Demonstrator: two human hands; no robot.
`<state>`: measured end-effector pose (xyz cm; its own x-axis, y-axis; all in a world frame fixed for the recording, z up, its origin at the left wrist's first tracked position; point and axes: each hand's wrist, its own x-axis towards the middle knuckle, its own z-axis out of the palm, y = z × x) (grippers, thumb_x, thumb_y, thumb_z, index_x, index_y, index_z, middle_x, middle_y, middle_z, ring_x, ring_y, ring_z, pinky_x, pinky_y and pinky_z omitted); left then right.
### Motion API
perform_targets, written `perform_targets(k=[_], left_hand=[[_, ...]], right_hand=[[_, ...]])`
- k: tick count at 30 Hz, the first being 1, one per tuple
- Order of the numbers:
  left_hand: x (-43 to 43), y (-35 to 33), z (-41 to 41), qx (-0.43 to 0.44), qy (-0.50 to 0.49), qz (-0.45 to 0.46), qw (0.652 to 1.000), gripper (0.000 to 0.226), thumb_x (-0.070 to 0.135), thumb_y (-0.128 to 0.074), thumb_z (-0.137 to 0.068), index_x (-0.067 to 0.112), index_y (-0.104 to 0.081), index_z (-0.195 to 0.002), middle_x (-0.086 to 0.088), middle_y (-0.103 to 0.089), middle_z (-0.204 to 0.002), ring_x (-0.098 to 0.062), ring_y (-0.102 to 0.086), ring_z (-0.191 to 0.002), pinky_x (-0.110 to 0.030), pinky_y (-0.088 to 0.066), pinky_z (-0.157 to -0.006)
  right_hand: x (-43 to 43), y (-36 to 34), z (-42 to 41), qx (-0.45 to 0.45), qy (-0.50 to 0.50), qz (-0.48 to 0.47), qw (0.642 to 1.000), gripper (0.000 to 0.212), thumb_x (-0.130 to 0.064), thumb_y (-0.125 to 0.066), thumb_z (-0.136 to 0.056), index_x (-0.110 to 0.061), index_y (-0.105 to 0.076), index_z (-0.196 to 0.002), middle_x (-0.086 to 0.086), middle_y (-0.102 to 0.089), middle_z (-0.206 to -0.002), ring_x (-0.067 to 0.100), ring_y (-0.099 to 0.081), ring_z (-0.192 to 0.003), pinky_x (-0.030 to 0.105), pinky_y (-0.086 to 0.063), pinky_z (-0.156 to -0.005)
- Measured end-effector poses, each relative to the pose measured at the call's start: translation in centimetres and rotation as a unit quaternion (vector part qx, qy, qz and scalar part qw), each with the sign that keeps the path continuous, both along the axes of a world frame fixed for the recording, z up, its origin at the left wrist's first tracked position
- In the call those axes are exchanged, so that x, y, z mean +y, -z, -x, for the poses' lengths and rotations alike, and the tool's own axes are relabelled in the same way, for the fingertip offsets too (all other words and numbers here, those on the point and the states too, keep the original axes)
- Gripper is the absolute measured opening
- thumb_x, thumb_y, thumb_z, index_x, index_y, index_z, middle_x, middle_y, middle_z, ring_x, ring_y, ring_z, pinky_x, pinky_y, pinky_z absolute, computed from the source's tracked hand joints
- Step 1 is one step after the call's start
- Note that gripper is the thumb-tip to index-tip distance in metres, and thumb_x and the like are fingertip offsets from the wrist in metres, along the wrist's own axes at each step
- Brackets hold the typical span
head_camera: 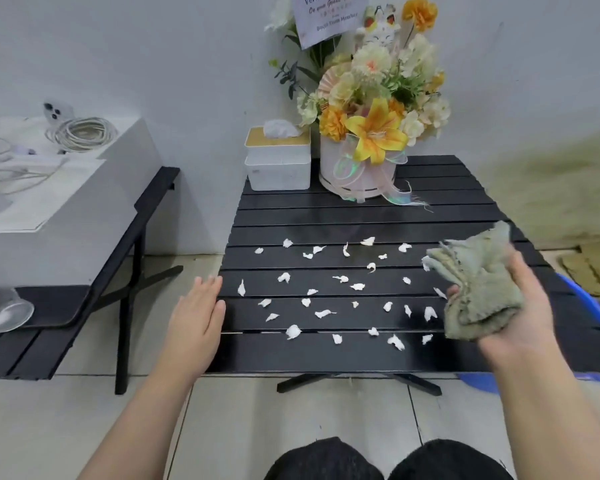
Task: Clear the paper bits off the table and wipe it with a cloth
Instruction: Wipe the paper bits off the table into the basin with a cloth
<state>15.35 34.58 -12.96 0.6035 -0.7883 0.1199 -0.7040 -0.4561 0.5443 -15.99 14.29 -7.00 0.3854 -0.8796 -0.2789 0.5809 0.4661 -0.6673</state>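
Observation:
Several white paper bits lie scattered over the near half of the black slatted table. My right hand is raised over the table's right edge, closed on a crumpled grey-green cloth. My left hand is flat and empty, fingers together, at the table's left edge, just beside the nearest paper bits.
A white tissue box and a flower arrangement in a white round box stand at the table's far end. A second black table with a white box, cables and a plastic cup is on the left. A blue tub sits at right.

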Motion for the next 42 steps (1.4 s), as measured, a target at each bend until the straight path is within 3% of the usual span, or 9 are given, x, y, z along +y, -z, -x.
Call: perform_targets(k=[5,8,9,13,17,22,29,37,42], left_hand=[[0.7,2.8,-1.2,0.038,0.042,-0.068,0.996,0.051,0.03,-0.023,-0.099,0.021,-0.013,-0.148,0.006,-0.001,-0.158,-0.007,0.003,-0.144,-0.023,0.002,-0.114],[0.5,3.4,-2.0,-0.033,0.051,-0.094,0.994,0.052,0.033,-0.019,-0.098,0.023,-0.009,-0.148,0.007,0.002,-0.158,-0.01,0.006,-0.144,-0.03,0.001,-0.116],[0.5,3.5,-2.1,-0.051,0.051,-0.097,0.993,0.052,0.034,-0.018,-0.098,0.022,-0.009,-0.148,0.007,0.001,-0.158,-0.011,0.007,-0.145,-0.032,0.001,-0.117],[0.6,3.6,-1.9,-0.055,0.054,-0.093,0.993,0.053,0.034,-0.019,-0.098,0.021,-0.01,-0.148,0.005,0.001,-0.158,-0.012,0.01,-0.145,-0.032,0.0,-0.117],[0.6,3.6,-1.9,-0.065,0.059,-0.078,0.993,0.053,0.032,-0.02,-0.098,0.018,-0.012,-0.148,0.003,-0.002,-0.159,-0.013,0.008,-0.145,-0.031,-0.003,-0.118],[0.5,3.8,-1.7,-0.102,0.049,-0.101,0.988,0.053,0.034,-0.015,-0.097,0.019,-0.008,-0.148,0.004,0.0,-0.159,-0.015,0.01,-0.145,-0.032,0.0,-0.117],[0.6,3.4,-1.6,-0.081,0.061,-0.103,0.989,0.053,0.034,-0.017,-0.098,0.018,-0.006,-0.148,0.004,0.002,-0.158,-0.013,0.012,-0.144,-0.028,0.002,-0.117],[-1.7,1.6,-6.2,-0.062,0.042,-0.103,0.992,0.05,0.033,-0.02,-0.098,0.024,-0.016,-0.147,0.009,-0.013,-0.157,-0.013,0.003,-0.145,-0.038,-0.005,-0.117],[-2.4,2.8,-5.5,-0.015,0.049,-0.114,0.992,0.05,0.032,-0.02,-0.099,0.025,-0.013,-0.148,0.01,-0.012,-0.157,-0.014,0.006,-0.145,-0.039,-0.004,-0.117]], right_hand=[[7.6,0.3,-10.3,0.0,-0.03,0.049,0.998,0.037,-0.028,-0.047,-0.096,-0.039,-0.049,-0.131,-0.01,-0.067,-0.115,0.015,-0.07,-0.091,0.027,-0.056,-0.054],[11.2,1.4,-14.9,0.155,-0.069,0.197,0.966,0.038,-0.025,-0.041,-0.1,-0.052,-0.049,-0.125,-0.002,-0.063,-0.122,0.028,-0.064,-0.102,0.048,-0.049,-0.086],[12.0,2.0,-16.3,0.258,-0.069,0.285,0.921,0.042,-0.023,-0.038,-0.1,-0.053,-0.046,-0.127,-0.001,-0.054,-0.134,0.031,-0.058,-0.109,0.045,-0.046,-0.093],[14.2,4.8,-20.3,0.6,-0.064,0.566,0.562,0.047,-0.017,-0.043,-0.092,-0.037,-0.042,-0.134,-0.009,-0.035,-0.148,0.026,-0.046,-0.114,0.038,-0.046,-0.085],[14.6,5.5,-19.8,0.703,-0.054,0.569,0.422,0.044,-0.023,-0.073,-0.066,-0.036,-0.066,-0.107,-0.009,-0.064,-0.12,0.022,-0.061,-0.086,0.031,-0.048,-0.059],[11.3,5.0,-16.9,0.736,0.002,0.481,0.476,0.035,-0.008,-0.064,-0.078,-0.023,-0.065,-0.109,0.0,-0.063,-0.121,0.032,-0.056,-0.085,0.037,-0.047,-0.059],[14.3,5.5,-19.1,0.702,-0.052,0.592,0.392,0.047,-0.019,-0.077,-0.058,-0.032,-0.07,-0.102,-0.009,-0.068,-0.112,0.023,-0.061,-0.075,0.029,-0.046,-0.052],[9.6,4.8,-21.0,0.69,-0.018,0.54,0.482,0.027,-0.023,-0.045,-0.094,-0.028,-0.055,-0.119,-0.012,-0.049,-0.134,0.027,-0.046,-0.095,0.035,-0.042,-0.065],[12.5,6.3,-25.0,0.647,-0.109,0.643,0.395,0.042,-0.022,-0.052,-0.087,-0.029,-0.049,-0.128,-0.007,-0.041,-0.145,0.026,-0.049,-0.108,0.037,-0.045,-0.074]])
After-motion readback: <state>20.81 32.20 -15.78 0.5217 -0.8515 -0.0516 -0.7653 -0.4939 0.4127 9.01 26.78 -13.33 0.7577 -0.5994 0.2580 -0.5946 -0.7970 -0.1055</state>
